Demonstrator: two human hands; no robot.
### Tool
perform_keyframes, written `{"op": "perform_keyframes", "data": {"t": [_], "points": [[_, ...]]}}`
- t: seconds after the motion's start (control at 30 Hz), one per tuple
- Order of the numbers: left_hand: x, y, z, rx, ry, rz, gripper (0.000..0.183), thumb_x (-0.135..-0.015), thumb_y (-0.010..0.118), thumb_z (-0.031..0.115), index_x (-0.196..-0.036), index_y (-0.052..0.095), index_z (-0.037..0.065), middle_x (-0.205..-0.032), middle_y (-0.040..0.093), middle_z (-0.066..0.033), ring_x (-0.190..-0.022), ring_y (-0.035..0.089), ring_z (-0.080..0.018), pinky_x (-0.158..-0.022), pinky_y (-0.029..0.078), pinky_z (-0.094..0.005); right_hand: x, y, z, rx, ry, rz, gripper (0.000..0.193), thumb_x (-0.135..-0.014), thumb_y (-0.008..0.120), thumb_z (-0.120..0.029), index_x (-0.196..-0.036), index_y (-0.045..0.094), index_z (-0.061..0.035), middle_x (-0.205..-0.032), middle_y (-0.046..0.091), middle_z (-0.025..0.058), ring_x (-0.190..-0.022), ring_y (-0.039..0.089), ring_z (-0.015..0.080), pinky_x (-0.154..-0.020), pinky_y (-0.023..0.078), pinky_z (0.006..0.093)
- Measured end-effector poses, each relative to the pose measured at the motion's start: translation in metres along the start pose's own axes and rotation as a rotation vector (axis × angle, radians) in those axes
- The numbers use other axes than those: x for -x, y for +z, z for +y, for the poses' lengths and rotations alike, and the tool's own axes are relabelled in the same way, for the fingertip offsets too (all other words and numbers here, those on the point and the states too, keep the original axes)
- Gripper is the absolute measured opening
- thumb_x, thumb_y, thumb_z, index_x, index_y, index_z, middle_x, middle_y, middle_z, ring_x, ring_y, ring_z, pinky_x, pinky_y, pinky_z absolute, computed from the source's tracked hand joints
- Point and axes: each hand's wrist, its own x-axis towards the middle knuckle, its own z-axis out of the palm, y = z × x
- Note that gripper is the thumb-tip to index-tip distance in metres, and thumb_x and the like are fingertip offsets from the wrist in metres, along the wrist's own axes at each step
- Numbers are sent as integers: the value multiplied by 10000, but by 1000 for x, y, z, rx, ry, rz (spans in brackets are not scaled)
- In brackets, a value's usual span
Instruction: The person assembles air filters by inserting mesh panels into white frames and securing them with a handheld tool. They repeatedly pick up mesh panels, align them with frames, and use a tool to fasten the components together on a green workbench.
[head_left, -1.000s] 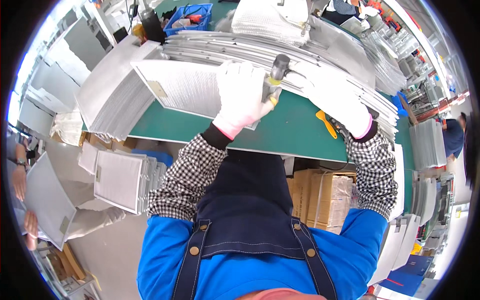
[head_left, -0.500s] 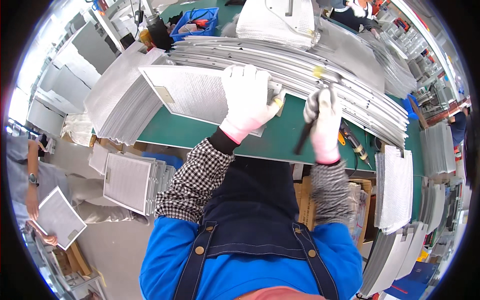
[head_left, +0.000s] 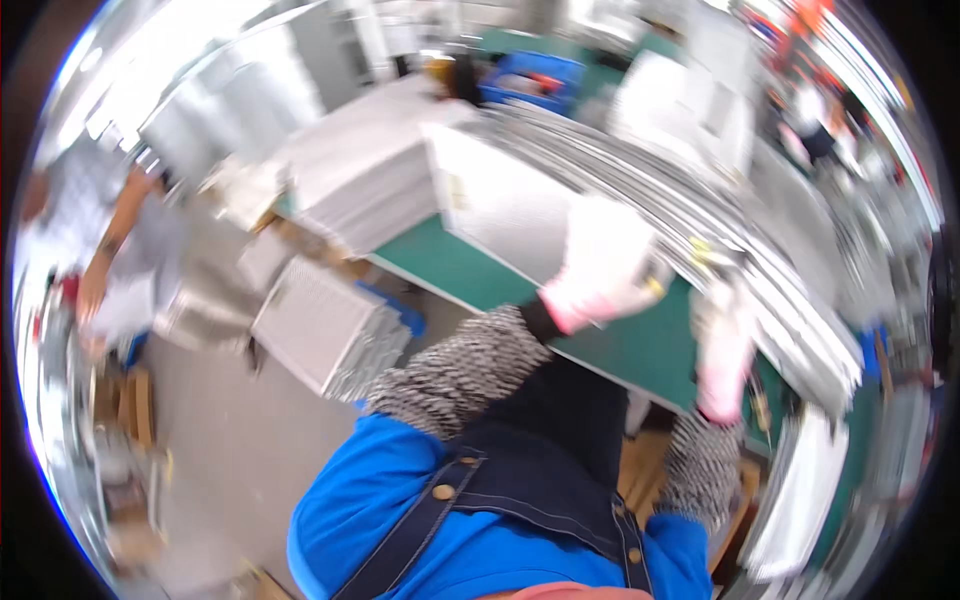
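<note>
A framed silvery mesh panel (head_left: 500, 205) stands tilted over the green worktable (head_left: 455, 272). My left hand (head_left: 603, 262), in a white glove, is closed on its right end, and a small yellow patch shows at the fingertips. My right hand (head_left: 726, 330), also gloved, is closed round a hammer (head_left: 703, 250) whose yellow-tipped head shows above the fist; motion blurs its handle. The hammer head is just right of my left hand, before a long pile of metal frame strips (head_left: 800, 318). A power screwdriver (head_left: 760, 408) lies right of my right wrist.
A tall stack of mesh sheets (head_left: 365, 190) occupies the table's left end. Behind are a blue basket (head_left: 500, 92) and pale panels (head_left: 645, 105). More framed panels (head_left: 315, 325) stand lower left. Another person (head_left: 115, 225) at the left holds a pale panel. White sheets (head_left: 800, 490) stand lower right.
The whole view has swung, so the table and both hands appear farther right and lower, and blurred. My left hand still grips the panel, and my right hand still has the hammer.
</note>
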Motion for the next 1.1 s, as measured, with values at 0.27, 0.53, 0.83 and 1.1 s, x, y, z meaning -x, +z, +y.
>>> {"op": "perform_keyframes", "data": {"t": [0.27, 0.53, 0.83, 1.1], "points": [[8, 8, -1, 133, 39, 142, 366, -683, 718, 389, -806, 636, 54, -899, 558, -139, -944, 539, -329, -995, 386, -507, -34, -32, -34, 245, -163, 114, 425, -1075, 475, -320, -1207, 574, 72, -794, 487, 23, -633, 382, 109, -557, 338, 270], [7, 5, 6, -4, -34, 106, 383, -654, 730, 354, -844, 639, 34, -927, 566, -134, -976, 540, -310, -1005, 382, -468, 29, 81, -46, -432, 111, 154, 349, -1089, 412, -333, -849, 442, -81, -660, 317, -34, -513, 258, 51, -453, 208, 237], [12, -5, 7, 28, -20, 146, 388, -664, 721, 375, -806, 616, 30, -908, 549, -142, -942, 528, -311, -956, 386, -459, 27, 63, -25, -383, 153, 56, 278, -1073, 447, -315, -904, 446, -94, -678, 343, -40, -495, 279, 38, -429, 212, 221], [14, -5, 9, 38, 5, 157, 366, -663, 710, 366, -790, 616, 36, -897, 548, -140, -925, 527, -306, -933, 387, -456, 28, 55, -27, -327, 180, 45, 320, -1080, 442, -349, -878, 457, -100, -656, 359, -39, -483, 286, 37, -410, 213, 225]]}}
